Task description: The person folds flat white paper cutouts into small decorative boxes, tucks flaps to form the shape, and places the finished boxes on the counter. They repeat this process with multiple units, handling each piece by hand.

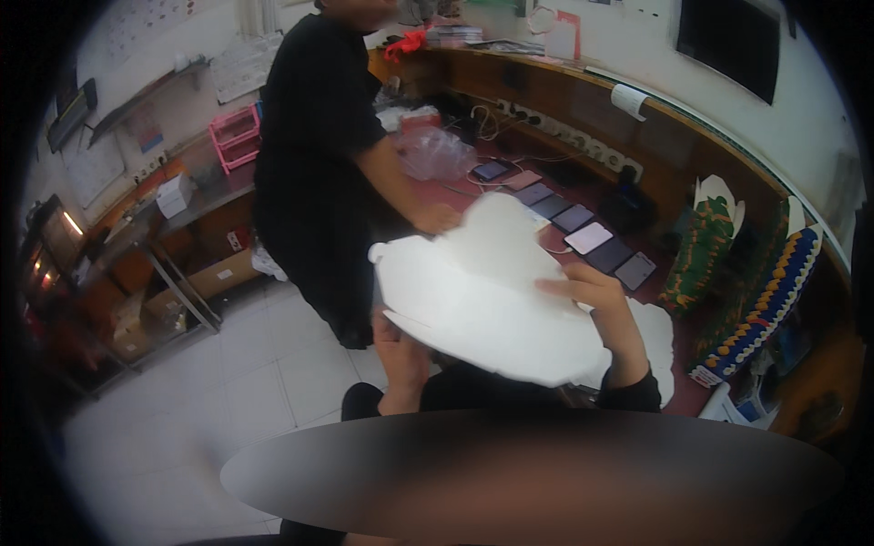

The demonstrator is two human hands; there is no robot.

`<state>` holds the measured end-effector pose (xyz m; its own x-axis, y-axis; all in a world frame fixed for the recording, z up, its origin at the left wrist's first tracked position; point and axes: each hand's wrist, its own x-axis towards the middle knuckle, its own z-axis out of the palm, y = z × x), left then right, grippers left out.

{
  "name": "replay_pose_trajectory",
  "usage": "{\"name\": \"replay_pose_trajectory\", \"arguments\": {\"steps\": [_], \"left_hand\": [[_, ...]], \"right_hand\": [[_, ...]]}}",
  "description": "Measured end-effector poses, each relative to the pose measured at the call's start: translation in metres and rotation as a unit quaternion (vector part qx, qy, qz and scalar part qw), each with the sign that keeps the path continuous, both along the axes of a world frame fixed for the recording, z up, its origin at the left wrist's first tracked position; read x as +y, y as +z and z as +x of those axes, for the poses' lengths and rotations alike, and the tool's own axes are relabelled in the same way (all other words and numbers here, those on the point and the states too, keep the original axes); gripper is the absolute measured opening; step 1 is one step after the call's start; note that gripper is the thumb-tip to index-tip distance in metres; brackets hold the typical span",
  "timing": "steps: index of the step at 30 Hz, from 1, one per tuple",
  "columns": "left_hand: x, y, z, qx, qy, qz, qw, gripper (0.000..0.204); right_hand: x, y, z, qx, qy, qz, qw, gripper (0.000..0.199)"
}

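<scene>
A large white sheet (482, 309) with an irregular, curved outline spans the space between my two hands; whether it is paper or thin board I cannot make out. My left hand (403, 362) grips its lower left edge, with part of the fingers hidden by the sheet. On the right side, my right hand (603, 305) lies across the sheet with bent fingers closed on it. A rounded lobe (501, 227) of white material rises at the far side. Beside my right wrist, another white piece (657, 338) rests at the red tabletop (678, 317).
A person in black (314, 146) stands left of the table, one hand (437, 218) near the sheet. Several phones (590, 238) lie in a row by cables and a power strip (592, 150). Patterned rolled bundles (701, 246) stand right. A pink rack (235, 136) sits on the left counter.
</scene>
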<state>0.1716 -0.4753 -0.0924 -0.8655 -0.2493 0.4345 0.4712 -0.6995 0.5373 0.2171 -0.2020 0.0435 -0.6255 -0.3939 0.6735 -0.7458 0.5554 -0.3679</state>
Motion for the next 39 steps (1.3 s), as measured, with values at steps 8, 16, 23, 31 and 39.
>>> {"name": "replay_pose_trajectory", "arguments": {"steps": [8,16,23,31,39], "left_hand": [[-0.009,0.005,-0.005,-0.044,-0.058,-0.025,0.997,0.037],[-0.011,-0.004,-0.010,-0.053,-0.039,-0.042,0.997,0.040],[-0.008,-0.015,-0.008,-0.051,0.016,-0.072,0.996,0.048],[-0.019,-0.027,-0.011,0.046,0.203,-0.324,0.923,0.038],[-0.012,-0.013,-0.007,0.051,0.150,-0.302,0.940,0.045]], "right_hand": [[0.005,-0.001,-0.005,-0.053,0.085,-0.019,0.995,0.033],[-0.005,-0.010,-0.012,-0.077,0.086,-0.130,0.985,0.026],[-0.016,-0.021,-0.023,-0.025,0.149,-0.230,0.961,0.023],[-0.011,-0.021,-0.014,-0.028,0.023,-0.179,0.983,0.023],[-0.002,-0.004,-0.001,-0.016,0.057,-0.136,0.989,0.019]]}}
